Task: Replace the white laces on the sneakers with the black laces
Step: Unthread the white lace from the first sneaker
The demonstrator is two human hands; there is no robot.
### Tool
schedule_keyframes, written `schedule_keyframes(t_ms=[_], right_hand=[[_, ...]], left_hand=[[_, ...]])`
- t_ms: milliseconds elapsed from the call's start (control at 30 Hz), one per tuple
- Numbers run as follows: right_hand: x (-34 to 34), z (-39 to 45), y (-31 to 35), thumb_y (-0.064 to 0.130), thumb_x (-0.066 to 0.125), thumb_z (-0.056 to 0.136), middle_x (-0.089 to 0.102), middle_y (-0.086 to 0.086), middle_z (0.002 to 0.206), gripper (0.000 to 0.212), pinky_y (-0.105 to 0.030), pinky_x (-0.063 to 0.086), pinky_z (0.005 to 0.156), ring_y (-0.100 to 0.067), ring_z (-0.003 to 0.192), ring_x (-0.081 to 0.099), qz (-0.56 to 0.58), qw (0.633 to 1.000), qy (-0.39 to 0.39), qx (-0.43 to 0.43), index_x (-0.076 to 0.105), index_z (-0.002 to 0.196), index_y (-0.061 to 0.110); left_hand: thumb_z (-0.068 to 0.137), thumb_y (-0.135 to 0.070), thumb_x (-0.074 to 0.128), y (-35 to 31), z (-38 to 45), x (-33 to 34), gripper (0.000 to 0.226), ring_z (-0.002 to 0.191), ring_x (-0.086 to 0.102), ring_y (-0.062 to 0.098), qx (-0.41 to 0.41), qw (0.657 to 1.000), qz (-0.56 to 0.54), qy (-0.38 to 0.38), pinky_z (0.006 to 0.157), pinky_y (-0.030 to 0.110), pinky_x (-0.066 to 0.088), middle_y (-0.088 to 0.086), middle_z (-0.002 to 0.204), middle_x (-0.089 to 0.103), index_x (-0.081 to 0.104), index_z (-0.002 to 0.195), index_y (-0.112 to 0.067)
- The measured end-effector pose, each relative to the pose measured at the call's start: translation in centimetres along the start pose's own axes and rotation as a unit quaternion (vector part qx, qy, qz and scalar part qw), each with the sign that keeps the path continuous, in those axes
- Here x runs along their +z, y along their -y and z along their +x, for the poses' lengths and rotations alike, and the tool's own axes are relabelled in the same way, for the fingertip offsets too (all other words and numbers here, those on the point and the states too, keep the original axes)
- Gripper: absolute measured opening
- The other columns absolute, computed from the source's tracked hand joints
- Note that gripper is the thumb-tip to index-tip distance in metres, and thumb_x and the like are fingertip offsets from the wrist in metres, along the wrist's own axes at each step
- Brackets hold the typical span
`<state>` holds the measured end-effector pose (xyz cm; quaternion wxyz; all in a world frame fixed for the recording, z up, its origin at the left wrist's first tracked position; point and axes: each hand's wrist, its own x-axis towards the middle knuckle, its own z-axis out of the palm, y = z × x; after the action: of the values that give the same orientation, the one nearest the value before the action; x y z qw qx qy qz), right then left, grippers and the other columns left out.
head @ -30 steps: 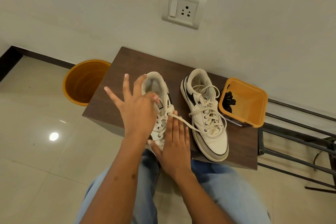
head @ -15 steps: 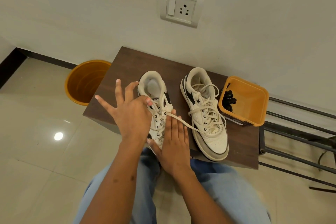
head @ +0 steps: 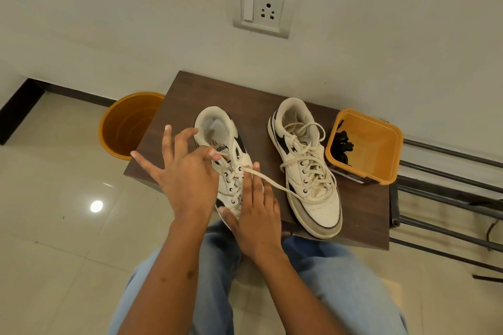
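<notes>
Right now the single head view looks down on a dark brown wooden table (head: 362, 215) at the centre of the frame, with a pair of white leather sneakers with black side panels standing on it, toes pointing to the lower edge. On the left sneaker (head: 217, 130) the left hand (head: 187, 171) is at work: thumb and forefinger are pressed together near the top eyelets, apparently pinching the cream-white flat lace (head: 275, 185) there, while the other fingers fan out loose toward the upper left. The right hand (head: 258, 215) lies flat on the toe end of the same shoe, fingers straight and together, holding it down and closing on nothing. From an eyelet just above those fingertips one free end of the lace runs out long and slack toward the lower right, its tip resting on the right sneaker (head: 307, 171), which is fully laced and untouched. The shoe's long axis runs from upper frame to lower, so the lace probably has to be drawn up and away from the tongue, and the left hand is the nearer one for it. The black laces (head: 343, 144) lie bunched in a square orange plastic container (head: 381, 149) at the right of the table, well apart from both hands. A round orange bucket (head: 128, 125) stands on the floor at left
</notes>
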<state>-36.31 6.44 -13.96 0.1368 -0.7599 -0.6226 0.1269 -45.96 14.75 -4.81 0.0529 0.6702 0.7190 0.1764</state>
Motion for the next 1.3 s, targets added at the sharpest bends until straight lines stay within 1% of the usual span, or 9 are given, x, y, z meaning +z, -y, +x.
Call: schedule_keyframes(t_ms=[167,300,433,600,833,933,1100,1200,1300], right_hand=[[0.0,0.2,0.4,0.063,0.032,0.085,0.023,-0.01,0.159,0.084,-0.046,0.052,0.091,-0.035,0.12,0.052,-0.035,0.999,-0.007,0.015,0.022,0.151,0.013],[-0.1,0.3,0.5,0.062,0.032,0.084,0.03,-0.011,0.157,0.08,-0.045,0.052,0.088,-0.036,0.116,0.055,-0.047,0.999,-0.011,0.019,0.029,0.148,0.013],[-0.1,0.3,0.4,0.062,0.033,0.085,0.036,-0.012,0.153,0.079,-0.045,0.051,0.088,-0.036,0.115,0.055,-0.057,0.998,-0.006,0.018,0.031,0.146,0.012],[0.0,0.3,0.3,0.061,0.035,0.087,0.025,-0.013,0.158,0.079,-0.046,0.052,0.088,-0.037,0.115,0.054,-0.057,0.998,-0.01,0.007,0.026,0.148,0.012],[0.2,0.3,0.4,0.063,0.036,0.087,0.022,-0.012,0.159,0.085,-0.048,0.053,0.088,-0.038,0.117,0.053,-0.051,0.999,-0.012,0.014,0.023,0.152,0.009],[0.2,0.3,0.4,0.062,0.036,0.087,0.02,-0.012,0.16,0.085,-0.048,0.053,0.089,-0.039,0.118,0.053,-0.047,0.999,-0.013,0.01,0.02,0.152,0.01],[0.0,0.5,0.4,0.064,0.033,0.087,0.018,-0.01,0.161,0.084,-0.047,0.051,0.09,-0.037,0.117,0.053,-0.059,0.998,-0.006,0.01,0.018,0.153,0.013],[-0.1,0.6,0.3,0.064,0.036,0.088,0.019,-0.011,0.161,0.084,-0.047,0.051,0.091,-0.037,0.119,0.052,-0.055,0.998,-0.011,0.004,0.019,0.152,0.013],[-0.1,0.6,0.2,0.063,0.049,0.087,0.02,-0.011,0.16,0.088,-0.047,0.05,0.092,-0.037,0.121,0.051,-0.045,0.999,-0.01,0.0,0.017,0.152,0.013]], left_hand=[[0.088,-0.019,0.068,0.5,-1.2,-0.4,0.015,0.15,0.011,0.026,-0.045,0.994,0.045,0.094,0.111,0.071,-0.006,-0.004,0.143,0.051,0.075,0.085,-0.032],[0.088,-0.021,0.069,0.5,-1.1,-0.6,0.014,0.15,0.012,0.024,-0.049,0.992,0.056,0.103,0.112,0.068,-0.009,-0.006,0.142,0.051,0.076,0.087,-0.033],[0.093,-0.026,0.063,0.3,-1.5,-0.8,0.015,0.151,0.008,0.025,-0.026,0.987,0.088,0.134,0.111,0.069,-0.01,-0.008,0.142,0.05,0.075,0.091,-0.035],[0.097,-0.029,0.056,0.3,-1.8,-1.2,0.018,0.151,0.005,0.025,-0.003,0.98,0.086,0.179,0.111,0.069,-0.009,-0.011,0.143,0.047,0.072,0.096,-0.037],[0.081,-0.019,0.073,1.2,-1.1,-1.5,0.018,0.145,0.026,0.027,0.104,0.991,-0.003,0.081,0.111,0.068,-0.01,-0.007,0.131,0.057,0.075,0.079,-0.036],[0.083,-0.022,0.072,1.3,-1.2,-1.7,0.015,0.146,0.023,0.028,0.074,0.994,0.006,0.084,0.111,0.07,-0.007,-0.006,0.133,0.055,0.075,0.079,-0.036],[0.097,-0.03,0.055,2.7,-0.7,-1.3,0.022,0.149,0.004,0.025,-0.062,0.974,0.036,0.213,0.11,0.071,-0.008,-0.01,0.143,0.043,0.065,0.084,-0.044],[0.098,-0.032,0.054,2.9,-0.3,-0.8,0.019,0.149,0.006,0.025,-0.067,0.97,0.048,0.229,0.111,0.071,-0.007,-0.011,0.141,0.045,0.068,0.09,-0.043],[0.097,-0.036,0.055,2.9,0.1,-0.5,0.017,0.149,0.007,0.026,-0.043,0.979,0.033,0.196,0.11,0.071,-0.009,-0.009,0.142,0.046,0.071,0.095,-0.042]])
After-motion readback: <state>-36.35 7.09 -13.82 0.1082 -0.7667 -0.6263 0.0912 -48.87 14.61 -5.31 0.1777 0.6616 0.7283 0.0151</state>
